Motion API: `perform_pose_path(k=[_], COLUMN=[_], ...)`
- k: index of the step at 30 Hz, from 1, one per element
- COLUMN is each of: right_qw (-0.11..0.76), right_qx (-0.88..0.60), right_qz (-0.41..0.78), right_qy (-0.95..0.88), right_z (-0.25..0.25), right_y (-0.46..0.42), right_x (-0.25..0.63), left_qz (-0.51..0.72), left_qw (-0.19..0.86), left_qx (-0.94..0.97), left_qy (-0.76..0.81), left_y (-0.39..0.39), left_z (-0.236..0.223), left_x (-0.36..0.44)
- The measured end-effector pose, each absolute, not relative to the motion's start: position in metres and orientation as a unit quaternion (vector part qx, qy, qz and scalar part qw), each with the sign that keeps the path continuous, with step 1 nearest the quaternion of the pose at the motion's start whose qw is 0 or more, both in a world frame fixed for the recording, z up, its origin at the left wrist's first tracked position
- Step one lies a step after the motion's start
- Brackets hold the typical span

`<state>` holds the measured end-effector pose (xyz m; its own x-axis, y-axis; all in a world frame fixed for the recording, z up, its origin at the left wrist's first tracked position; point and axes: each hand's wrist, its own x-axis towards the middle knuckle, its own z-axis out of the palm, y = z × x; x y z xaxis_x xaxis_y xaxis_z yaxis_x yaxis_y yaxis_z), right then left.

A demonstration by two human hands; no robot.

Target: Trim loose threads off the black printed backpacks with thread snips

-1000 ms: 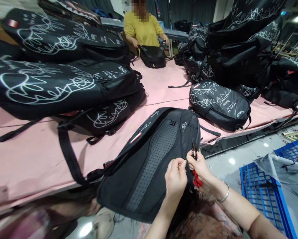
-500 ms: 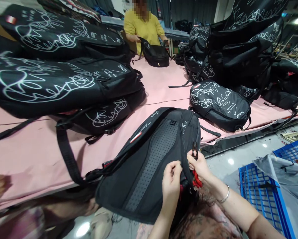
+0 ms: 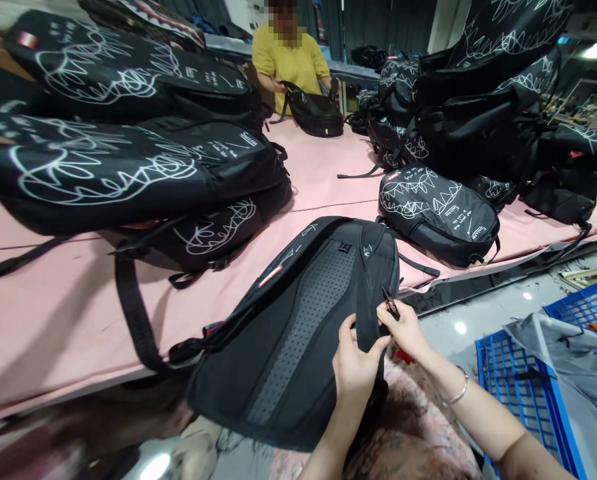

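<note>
A black backpack [image 3: 298,333] lies back-side up, half on the pink table [image 3: 68,320] and half on my lap, its grey mesh back panel facing me. My left hand [image 3: 354,363] is closed, pinching the backpack's black shoulder strap [image 3: 367,313] near the lower end. My right hand [image 3: 403,330] is closed on small black thread snips [image 3: 390,303], whose tips point at the strap's right edge. A bracelet sits on my right wrist.
Stacks of black backpacks with white scribble print stand at the left [image 3: 103,167] and back right [image 3: 498,87]; one lies alone [image 3: 438,210]. A person in a yellow shirt [image 3: 291,60] handles a bag [image 3: 316,113] across the table. Blue crates [image 3: 528,393] stand at my right.
My left hand has moved up and taken a fuller pinch on the strap. My right hand has tilted the snips toward the strap edge. The person opposite has shifted their bag.
</note>
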<state>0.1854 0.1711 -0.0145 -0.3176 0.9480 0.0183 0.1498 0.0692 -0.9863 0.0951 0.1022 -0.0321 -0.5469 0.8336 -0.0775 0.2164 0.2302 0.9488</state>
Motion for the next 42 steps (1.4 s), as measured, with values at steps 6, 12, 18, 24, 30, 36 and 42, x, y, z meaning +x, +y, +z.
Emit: perform_pose_path(k=[6, 12, 18, 24, 30, 36, 42], right_qw=[0.322, 0.321, 0.335, 0.333, 0.329, 0.341, 0.361], right_qx=[-0.491, -0.458, -0.413, -0.416, -0.417, -0.427, -0.483], right_qz=[0.404, 0.483, 0.567, 0.591, 0.596, 0.562, 0.456], right_qy=[-0.702, -0.674, -0.629, -0.606, -0.602, -0.62, -0.655], right_z=[-0.011, -0.023, -0.023, -0.018, -0.02, -0.02, -0.026], right_y=[0.166, 0.174, 0.182, 0.183, 0.183, 0.176, 0.168], right_x=[0.194, 0.198, 0.2, 0.198, 0.198, 0.201, 0.213], left_qz=[0.452, 0.431, 0.434, 0.424, 0.432, 0.409, 0.321], left_qw=[0.209, 0.215, 0.246, 0.268, 0.287, 0.256, 0.198], left_qx=[0.427, 0.445, 0.435, 0.424, 0.422, 0.445, 0.502], left_qy=[0.755, 0.755, 0.75, 0.754, 0.744, 0.754, 0.778], left_y=[0.106, 0.106, 0.106, 0.106, 0.105, 0.106, 0.111], left_z=[-0.043, -0.048, -0.042, -0.037, -0.033, -0.035, -0.027], left_x=[0.102, 0.101, 0.099, 0.098, 0.097, 0.098, 0.112])
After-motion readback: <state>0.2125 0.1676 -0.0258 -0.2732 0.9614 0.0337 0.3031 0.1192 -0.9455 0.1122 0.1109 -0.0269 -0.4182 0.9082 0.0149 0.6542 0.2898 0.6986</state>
